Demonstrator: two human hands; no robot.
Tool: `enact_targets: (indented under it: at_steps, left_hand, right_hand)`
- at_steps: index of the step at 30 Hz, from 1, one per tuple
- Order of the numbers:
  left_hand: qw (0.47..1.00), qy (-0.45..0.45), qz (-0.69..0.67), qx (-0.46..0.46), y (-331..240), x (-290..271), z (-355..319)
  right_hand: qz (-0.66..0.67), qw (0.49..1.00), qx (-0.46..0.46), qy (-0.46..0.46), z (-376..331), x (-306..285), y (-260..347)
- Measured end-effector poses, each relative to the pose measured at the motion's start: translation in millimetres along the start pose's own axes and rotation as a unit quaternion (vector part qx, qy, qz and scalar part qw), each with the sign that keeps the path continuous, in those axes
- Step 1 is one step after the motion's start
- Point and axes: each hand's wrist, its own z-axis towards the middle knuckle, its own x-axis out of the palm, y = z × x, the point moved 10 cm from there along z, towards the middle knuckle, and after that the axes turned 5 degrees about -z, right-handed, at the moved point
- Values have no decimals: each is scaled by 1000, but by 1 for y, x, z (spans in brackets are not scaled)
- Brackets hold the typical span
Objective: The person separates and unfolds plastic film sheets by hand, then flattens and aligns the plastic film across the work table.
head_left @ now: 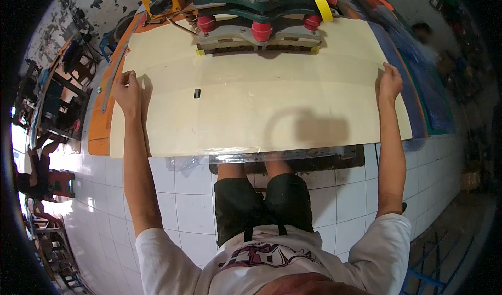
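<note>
A wide cream board (pixel 235 117) lies in front of me under a heat-sealing press with a green frame (pixel 272 7) and red knobs. Clear plastic film (pixel 230 150) shows as shiny creases over the board and hangs past its front edge. My left hand (pixel 127 88) is pinched closed over the board's left side. Over the right side my right hand (pixel 390 81) is pinched too, at about the same height. Faint film lines run between the hands, but what their fingertips hold is too thin to make out. A small black piece (pixel 197 93) rests on the board, left of centre.
A yellow boxed device (pixel 161 0) stands at the back left, and a yellow strip (pixel 320 3) hangs by the press. Orange board (pixel 99 128) edges the left side. Blue plastic sheets (pixel 426 86) drape on the right. A red stool (pixel 61 183) stands far left.
</note>
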Motion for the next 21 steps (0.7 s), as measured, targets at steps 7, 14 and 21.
enact_targets:
  at_steps: [7,14,21]
  left_hand:
    - [998,-30,-55,-7,19,-8,7]
    - [995,-45,-83,-15,16,-12,4]
    - [994,-40,-98,-21,18,-10,4]
  right_hand:
    - [23,999,10,-27,3,-7,-2]
    - [56,998,11,-33,5,-7,-8]
    - [56,997,15,-50,0,-12,-3]
